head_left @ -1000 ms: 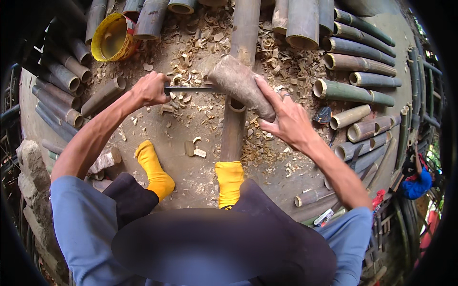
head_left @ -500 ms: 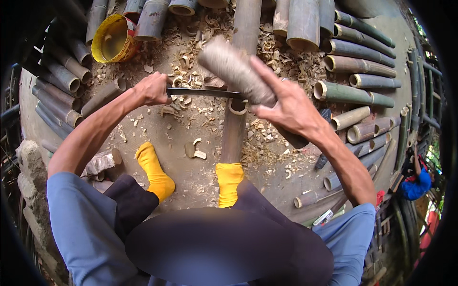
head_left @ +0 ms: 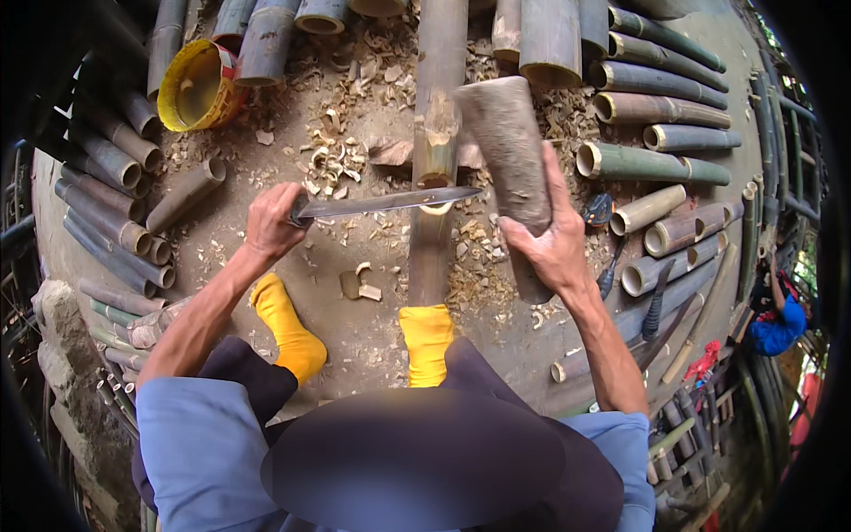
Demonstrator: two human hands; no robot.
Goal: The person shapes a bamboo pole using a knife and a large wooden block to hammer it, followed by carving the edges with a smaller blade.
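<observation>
Left hand (head_left: 277, 222) gripping knife (head_left: 386, 203), red-yellow bucket (head_left: 232, 96), print illegible

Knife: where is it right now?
In the head view, the knife is left of centre, gripped in the left hand, its blade extending rightward across the central bamboo, tip just left of the wooden block.

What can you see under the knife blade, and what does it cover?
Below the knife blade are part of the bamboo and, left of it, ground with pale shavings around. The strip beneath the blade is covered, so whether blade and bamboo touch cannot be told.
</observation>
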